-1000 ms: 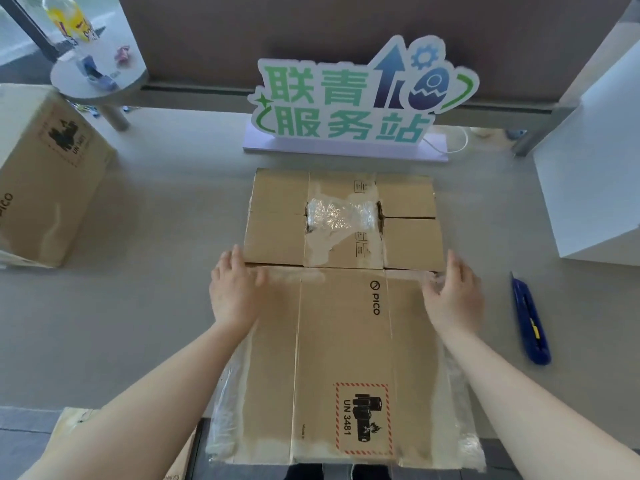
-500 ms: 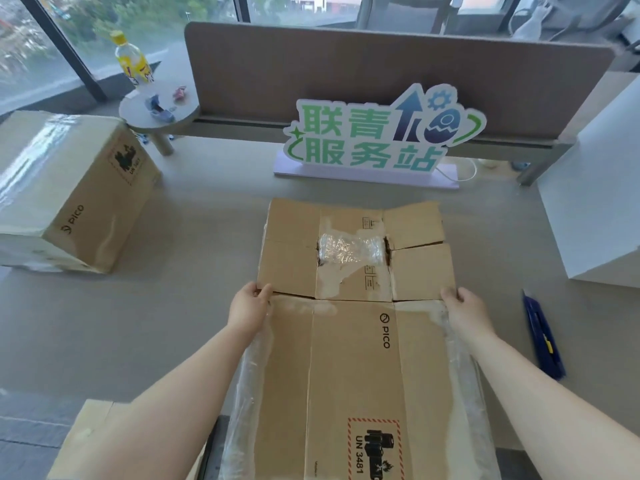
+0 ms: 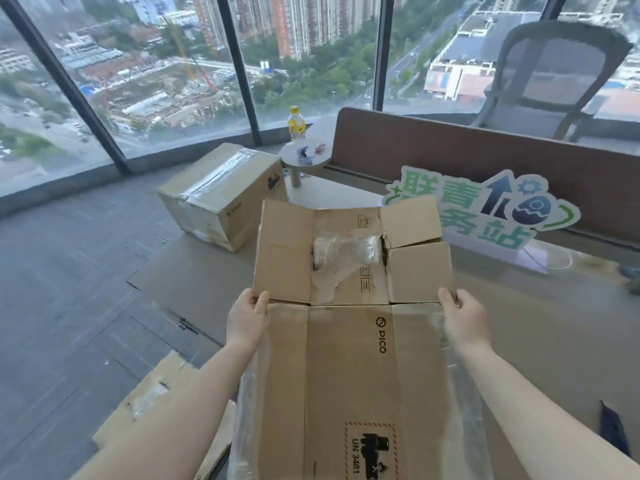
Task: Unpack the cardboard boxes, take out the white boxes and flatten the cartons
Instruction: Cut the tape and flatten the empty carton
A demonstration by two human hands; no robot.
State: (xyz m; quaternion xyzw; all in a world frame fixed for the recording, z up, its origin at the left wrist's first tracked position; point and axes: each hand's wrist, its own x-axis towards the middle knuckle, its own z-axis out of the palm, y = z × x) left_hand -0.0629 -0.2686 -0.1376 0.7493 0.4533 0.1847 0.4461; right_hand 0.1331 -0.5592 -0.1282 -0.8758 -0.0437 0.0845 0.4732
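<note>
I grip the flattened PICO carton (image 3: 349,368) at its fold with my left hand (image 3: 246,318) and right hand (image 3: 464,318), one on each side edge, its end flaps tilted up over the table (image 3: 540,327), while a taped carton (image 3: 221,195) sits at the table's far left corner.

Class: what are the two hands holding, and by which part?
The flattened carton: left hand and right hand grip its side edges, just below the flaps' fold.
</note>
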